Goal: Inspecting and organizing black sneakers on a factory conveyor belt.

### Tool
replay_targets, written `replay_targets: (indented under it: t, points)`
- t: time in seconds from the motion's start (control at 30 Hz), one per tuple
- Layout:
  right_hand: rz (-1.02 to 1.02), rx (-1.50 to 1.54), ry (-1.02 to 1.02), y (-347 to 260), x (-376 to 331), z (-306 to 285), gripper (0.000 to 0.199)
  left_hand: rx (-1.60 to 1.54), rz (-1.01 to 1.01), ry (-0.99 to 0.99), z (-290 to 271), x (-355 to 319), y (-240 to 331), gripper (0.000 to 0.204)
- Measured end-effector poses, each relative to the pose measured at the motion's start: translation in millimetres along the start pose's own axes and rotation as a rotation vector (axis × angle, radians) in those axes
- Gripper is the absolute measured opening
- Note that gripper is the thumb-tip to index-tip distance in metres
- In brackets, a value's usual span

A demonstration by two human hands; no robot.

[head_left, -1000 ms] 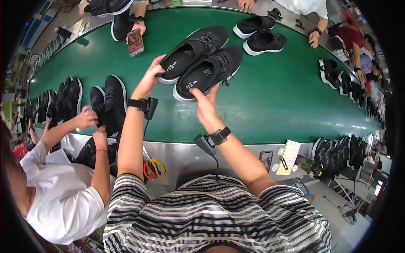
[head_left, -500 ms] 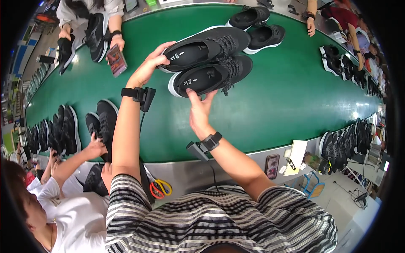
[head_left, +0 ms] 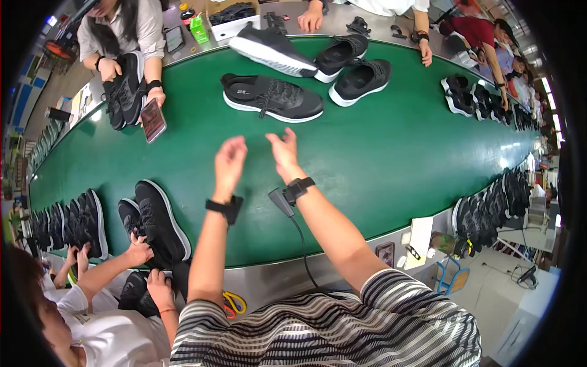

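Observation:
My left hand (head_left: 230,164) hovers over the green table (head_left: 367,165), its fingers slightly curled and apart, with nothing in them. Beside it, my right hand (head_left: 284,154) is open and empty, thumb away from the fingers. Just beyond both hands a black lace-up sneaker (head_left: 287,101) with a white sole stands upright, toe to the right. Behind it a second black sneaker (head_left: 269,50) is tilted, its white sole facing me. To their right stand two more black sneakers, one farther back (head_left: 339,55) and one nearer (head_left: 362,81). Both my wrists wear black straps with small devices.
At the left, a co-worker handles black sneakers (head_left: 160,220); across the table another holds sneakers (head_left: 125,92) and a phone (head_left: 153,120). Rows of sneakers line the right edge (head_left: 483,211) and far right (head_left: 458,98). Yellow-handled scissors (head_left: 235,302) lie by my left arm.
Both hands have let go of the two sneakers and drawn back toward me. Those sneakers now rest apart on the table, one upright and one tilted. The view has shifted slightly.

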State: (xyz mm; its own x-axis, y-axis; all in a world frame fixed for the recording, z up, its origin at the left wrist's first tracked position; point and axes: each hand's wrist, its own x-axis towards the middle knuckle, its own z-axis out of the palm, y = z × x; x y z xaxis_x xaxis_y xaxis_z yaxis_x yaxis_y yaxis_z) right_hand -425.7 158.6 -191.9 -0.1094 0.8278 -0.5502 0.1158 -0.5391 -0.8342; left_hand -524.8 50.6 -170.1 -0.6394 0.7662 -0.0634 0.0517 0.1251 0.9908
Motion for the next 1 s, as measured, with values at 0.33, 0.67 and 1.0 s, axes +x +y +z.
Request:
replay_targets:
  t: [0.33,0.67,1.0]
  points:
    - [-0.021,0.280,-0.472,-76.2,72.7,-7.1,0.088,-0.058,-0.395,-0.042,7.2,-150.2,-51.0,0.025]
    - [-0.305,-0.515,-0.443,75.1,-58.6,-127.7,0.044,-0.171,-0.341,0.508,-68.7,-30.6,-23.3,0.045]
    - [-0.575,-1.395,-0.755,102.3,-191.3,-247.1,0.101,0.515,-0.189,0.243,-33.8,-122.3,-59.7,0.052]
